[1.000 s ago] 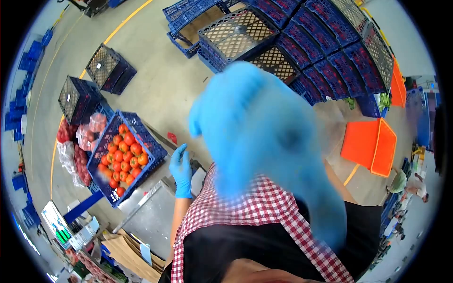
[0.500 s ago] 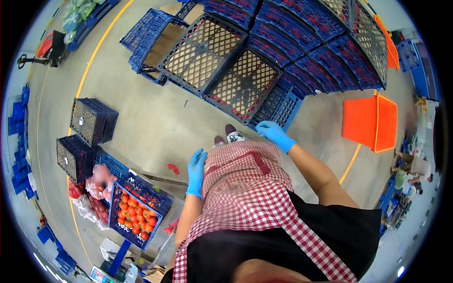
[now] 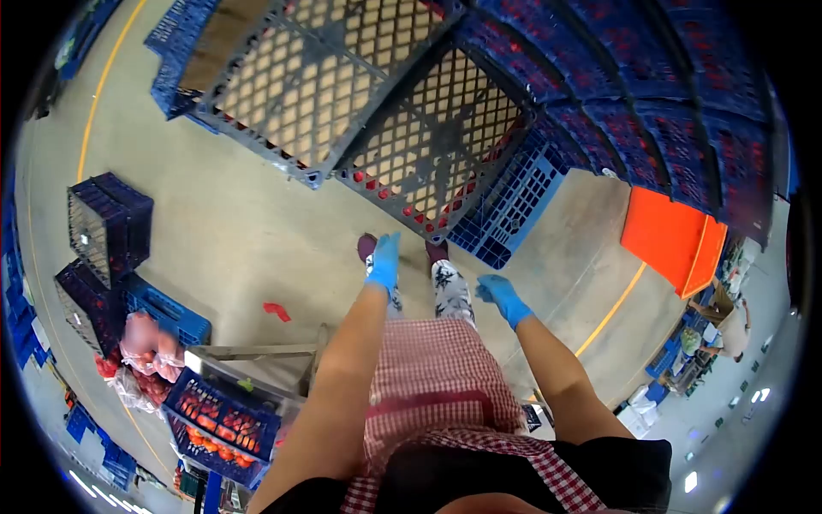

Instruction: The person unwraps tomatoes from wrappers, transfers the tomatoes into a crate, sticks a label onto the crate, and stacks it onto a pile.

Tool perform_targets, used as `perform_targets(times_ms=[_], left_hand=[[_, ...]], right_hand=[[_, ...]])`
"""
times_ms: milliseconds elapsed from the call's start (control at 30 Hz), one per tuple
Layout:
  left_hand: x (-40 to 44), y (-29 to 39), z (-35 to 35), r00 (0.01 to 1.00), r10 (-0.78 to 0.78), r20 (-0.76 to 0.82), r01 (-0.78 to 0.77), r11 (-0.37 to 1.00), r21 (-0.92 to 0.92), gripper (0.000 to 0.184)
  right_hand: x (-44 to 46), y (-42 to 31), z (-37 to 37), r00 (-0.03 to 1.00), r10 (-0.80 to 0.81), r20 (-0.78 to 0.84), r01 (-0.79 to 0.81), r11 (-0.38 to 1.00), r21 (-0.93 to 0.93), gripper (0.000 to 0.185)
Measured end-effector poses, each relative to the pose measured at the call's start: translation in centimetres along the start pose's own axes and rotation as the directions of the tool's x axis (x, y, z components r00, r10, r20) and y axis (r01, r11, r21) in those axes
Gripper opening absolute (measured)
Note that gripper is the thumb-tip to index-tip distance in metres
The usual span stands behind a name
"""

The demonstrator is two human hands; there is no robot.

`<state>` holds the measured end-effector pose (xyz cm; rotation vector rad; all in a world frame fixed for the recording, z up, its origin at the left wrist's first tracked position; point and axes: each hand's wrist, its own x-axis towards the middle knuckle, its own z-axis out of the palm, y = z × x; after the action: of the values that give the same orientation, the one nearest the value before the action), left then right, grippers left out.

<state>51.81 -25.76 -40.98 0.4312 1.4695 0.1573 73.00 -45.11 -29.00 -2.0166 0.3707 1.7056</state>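
My left hand [image 3: 384, 261], in a blue glove, reaches forward above the floor with its fingers stretched out and nothing in them. To the right, my right hand [image 3: 505, 298], gloved the same way, hangs in the air, its fingers partly bent and apart, also holding nothing. Ahead of both hands is a dark lattice crate [image 3: 435, 141], with tan sheeting and red contents showing through its openings. Another lattice crate [image 3: 295, 81] stands to its left. Neither hand touches a crate. The blue pallet [image 3: 514, 206] shows beside the nearer crate, beyond my right hand.
Stacked blue crates [image 3: 591, 94] with red contents rise at the right. An orange bin [image 3: 664, 236] stands beyond them. At left are dark crates [image 3: 111, 223], bagged produce and a blue crate of tomatoes [image 3: 218, 428]. A red scrap [image 3: 276, 311] lies on the floor.
The crates ahead now appear nearer and larger. My left hand has extended forward and toward the middle; my right hand now sits lower in view, farther from the crates.
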Motion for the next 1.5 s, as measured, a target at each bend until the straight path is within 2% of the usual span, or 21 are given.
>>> perform_targets(times_ms=[100,133,167,200,233,367,533,767,833,867,900,933,967,1000,1033,1100,1167,1267,1367,1433,1500], left_hand=[[6.8,-1.2,4.1,0.965,-0.103,-0.241,0.080,0.992,-0.101,0.038],[6.5,0.1,5.2,0.974,-0.025,-0.226,0.010,0.998,-0.066,0.041],[5.7,1.5,6.2,0.977,0.052,-0.205,-0.061,0.997,-0.037,0.044],[6.2,1.4,6.5,0.972,0.068,-0.225,-0.067,0.998,0.010,0.044],[6.7,1.2,6.5,0.966,0.090,-0.241,-0.079,0.995,0.056,0.044],[6.8,0.6,5.4,0.975,0.182,-0.131,-0.189,0.981,-0.046,0.033],[6.7,0.1,4.7,0.979,0.204,-0.021,-0.203,0.947,-0.248,0.027],[2.9,-4.4,0.2,0.987,0.043,-0.152,-0.076,0.974,-0.214,0.026],[3.2,-6.3,-2.1,0.982,0.000,-0.186,-0.029,0.988,-0.151,0.040],[3.2,-5.7,-2.5,0.968,-0.065,-0.243,0.025,0.986,-0.165,0.045],[3.3,-5.3,-2.8,0.946,-0.131,-0.295,0.079,0.980,-0.182,0.050],[3.8,-5.8,-3.4,0.945,-0.084,-0.317,0.039,0.988,-0.147,0.057],[2.9,-4.6,-3.0,0.933,-0.081,-0.350,0.032,0.989,-0.142,0.053],[3.1,-4.7,-3.6,0.941,-0.081,-0.329,0.043,0.992,-0.123,0.051],[3.3,-4.8,-4.3,0.948,-0.081,-0.307,0.052,0.994,-0.100,0.050],[2.8,-4.5,-3.8,0.949,-0.090,-0.301,0.054,0.991,-0.126,0.048],[3.3,-4.7,-3.8,0.938,-0.109,-0.330,0.057,0.985,-0.161,0.049],[3.2,-4.6,-4.0,0.940,-0.135,-0.313,0.078,0.979,-0.188,0.049],[2.4,-3.0,-3.8,0.950,-0.146,-0.277,0.089,0.974,-0.208,0.046],[3.2,-3.5,-4.8,0.946,-0.049,-0.321,-0.035,0.968,-0.249,0.044],[1.7,-1.9,-5.7,0.943,0.042,-0.330,-0.109,0.976,-0.189,0.045]], right_hand=[[8.8,-3.1,0.7,0.982,-0.088,-0.167,0.106,0.989,0.104,0.024],[13.5,-3.0,0.6,0.943,-0.295,-0.158,0.319,0.933,0.166,0.027],[15.3,-5.5,-0.8,0.991,-0.135,-0.019,0.136,0.970,0.202,0.033],[14.8,-8.6,0.6,0.979,-0.133,-0.153,0.171,0.948,0.269,0.040],[15.0,-10.9,1.0,0.983,-0.153,-0.102,0.177,0.940,0.291,0.080],[20.9,-12.1,0.4,0.981,-0.136,-0.139,0.169,0.950,0.261,0.051],[20.5,-10.7,0.6,0.943,-0.301,-0.144,0.331,0.898,0.289,0.046],[20.5,-0.4,2.6,0.943,-0.305,-0.131,0.332,0.886,0.324,0.045],[18.5,0.3,2.8,0.998,-0.067,-0.003,0.066,0.968,0.244,0.051],[17.9,-1.0,2.2,0.980,0.201,0.006,-0.200,0.976,-0.081,0.052],[17.9,-2.3,0.5,0.999,-0.035,0.015,0.037,0.794,-0.607,0.052],[18.0,-4.1,-0.9,0.964,-0.218,0.153,0.217,0.308,-0.926,0.052],[15.4,-10.0,-1.0,0.954,-0.269,-0.132,-0.002,0.434,-0.901,0.045],[20.3,-9.1,-5.0,0.709,-0.702,-0.072,0.376,0.462,-0.803,0.039],[18.3,-15.5,-5.3,0.706,-0.645,-0.292,0.451,0.728,-0.516,0.035],[19.5,-23.9,-5.6,0.326,-0.925,-0.194,0.486,0.340,-0.805,0.062],[25.0,-25.6,-6.4,0.620,-0.781,-0.077,0.488,0.460,-0.741,0.074],[25.3,-27.5,-7.3,0.752,-0.653,0.093,0.519,0.499,-0.694,0.086],[26.1,-27.4,-7.3,0.711,-0.701,-0.055,0.428,0.493,-0.757,0.089],[24.8,-27.2,-7.3,0.709,-0.669,0.224,0.684,0.574,-0.451,0.075],[23.8,-25.6,-6.9,0.742,-0.662,0.107,0.648,0.667,-0.369,0.066]])
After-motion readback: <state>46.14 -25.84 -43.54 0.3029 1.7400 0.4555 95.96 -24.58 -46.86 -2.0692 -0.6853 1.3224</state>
